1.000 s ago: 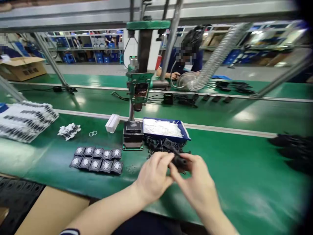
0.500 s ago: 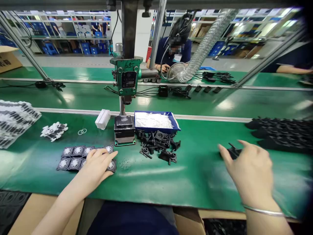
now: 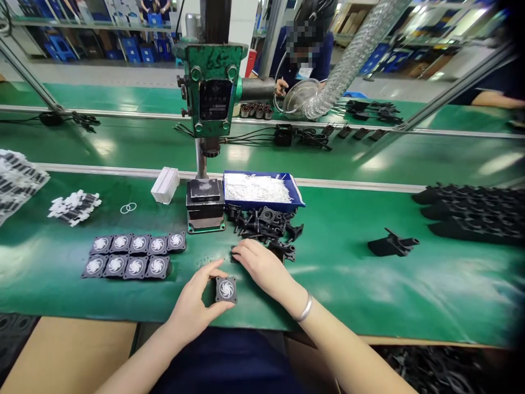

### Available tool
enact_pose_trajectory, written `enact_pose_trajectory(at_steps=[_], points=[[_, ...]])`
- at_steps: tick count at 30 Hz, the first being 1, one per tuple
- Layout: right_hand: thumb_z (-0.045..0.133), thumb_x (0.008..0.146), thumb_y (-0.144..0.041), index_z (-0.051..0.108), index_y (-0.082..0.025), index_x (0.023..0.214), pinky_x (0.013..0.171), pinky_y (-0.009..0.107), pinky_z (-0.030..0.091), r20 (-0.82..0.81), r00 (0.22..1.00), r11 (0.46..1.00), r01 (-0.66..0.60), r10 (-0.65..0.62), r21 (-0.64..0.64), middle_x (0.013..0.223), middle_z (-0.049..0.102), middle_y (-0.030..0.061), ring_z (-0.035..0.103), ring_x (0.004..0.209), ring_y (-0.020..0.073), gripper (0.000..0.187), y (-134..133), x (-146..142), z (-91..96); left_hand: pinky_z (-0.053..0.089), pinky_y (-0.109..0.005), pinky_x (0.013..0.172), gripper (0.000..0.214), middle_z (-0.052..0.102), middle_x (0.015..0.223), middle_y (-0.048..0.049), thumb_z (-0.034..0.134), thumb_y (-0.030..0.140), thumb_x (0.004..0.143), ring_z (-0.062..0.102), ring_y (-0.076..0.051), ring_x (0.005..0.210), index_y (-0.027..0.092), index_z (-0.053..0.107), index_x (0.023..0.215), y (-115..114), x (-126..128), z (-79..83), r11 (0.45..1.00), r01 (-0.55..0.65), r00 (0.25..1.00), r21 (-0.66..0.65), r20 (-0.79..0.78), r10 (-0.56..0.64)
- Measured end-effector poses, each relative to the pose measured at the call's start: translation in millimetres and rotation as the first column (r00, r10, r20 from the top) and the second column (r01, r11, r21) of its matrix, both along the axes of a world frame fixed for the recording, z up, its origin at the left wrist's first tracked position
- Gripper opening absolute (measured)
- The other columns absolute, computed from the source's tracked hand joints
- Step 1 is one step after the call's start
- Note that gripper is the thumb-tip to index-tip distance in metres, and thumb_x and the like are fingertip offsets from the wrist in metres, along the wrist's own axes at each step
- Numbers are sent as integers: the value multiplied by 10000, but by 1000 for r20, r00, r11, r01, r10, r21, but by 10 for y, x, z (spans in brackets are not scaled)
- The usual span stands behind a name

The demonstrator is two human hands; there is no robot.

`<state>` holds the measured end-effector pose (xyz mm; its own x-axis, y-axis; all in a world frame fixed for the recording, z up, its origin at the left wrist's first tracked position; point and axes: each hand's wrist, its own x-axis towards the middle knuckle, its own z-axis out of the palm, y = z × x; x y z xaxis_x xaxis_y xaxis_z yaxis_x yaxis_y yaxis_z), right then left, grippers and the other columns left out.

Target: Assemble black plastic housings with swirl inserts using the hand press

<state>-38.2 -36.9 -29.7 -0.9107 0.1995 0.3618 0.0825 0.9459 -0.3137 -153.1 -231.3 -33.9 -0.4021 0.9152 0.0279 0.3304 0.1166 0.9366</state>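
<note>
Pinching a small square fan unit (image 3: 226,289) between thumb and fingertips of the left hand (image 3: 192,306), low over the near edge of the bench (image 3: 348,284). Reaching with the right hand (image 3: 262,265), palm down, fingers stretched out flat and closed on nothing as far as shows, fingertips at the near fringe of the heap of black plastic parts (image 3: 266,224). Judged a pick-up step, with one piece gripped and a mate for it sought in the heap. Calling next for a clean pinch on a single black part, without dragging tangled neighbours along. Fan unit just beside the right hand, to its left and nearer the body, well apart from the rows of fan units (image 3: 131,257) laid out farther left. Beyond the heap, a press fixture (image 3: 205,202) and a blue tray (image 3: 298,201).
</note>
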Motion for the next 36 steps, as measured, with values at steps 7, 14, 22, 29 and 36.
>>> enact_pose_trajectory(at_steps=[7,14,22,29,36], points=[[523,990,-154,597,-208,1137,873,422,551,-107,994,964,-9,-20,-266,1051,658,81,610,1003,216,173,-203,388,-37,488,-454,1051,740,671,1169,-37,796,236,788,634,-235,1130,311,408,1414,-19,15,-67,999,-2,999,38,-51,4],[609,951,-261,628,-214,1107,861,468,577,-173,952,935,195,-253,-295,1251,546,152,619,1095,279,165,-322,468,-253,500,-416,1037,736,674,1196,-48,788,242,803,640,-232,1132,313,393,1420,-32,26,-39,995,22,991,93,-130,-10],[644,931,-264,630,-224,1011,939,433,577,-91,976,866,129,-196,-483,1256,606,126,627,1162,252,91,-184,458,-223,492,-432,1062,704,667,1238,-35,771,261,827,636,-227,1168,340,392,1416,-47,-7,-70,997,32,998,67,-58,-28],[706,897,-254,625,-229,969,962,405,541,-162,969,818,62,-187,-573,1142,639,85,616,1126,222,111,-277,428,275,476,-441,1081,713,661,1230,-17,745,234,843,624,-215,1179,370,363,1430,-30,-23,-87,998,36,998,47,-58,-34],[709,889,-179,592,-203,1047,1000,421,509,-239,969,828,-183,61,-530,1088,643,85,570,1160,229,198,-512,241,421,533,-371,1013,675,653,1213,-20,702,207,850,652,-192,1115,360,380,1424,-27,-29,-65,996,30,996,81,-86,-23]])
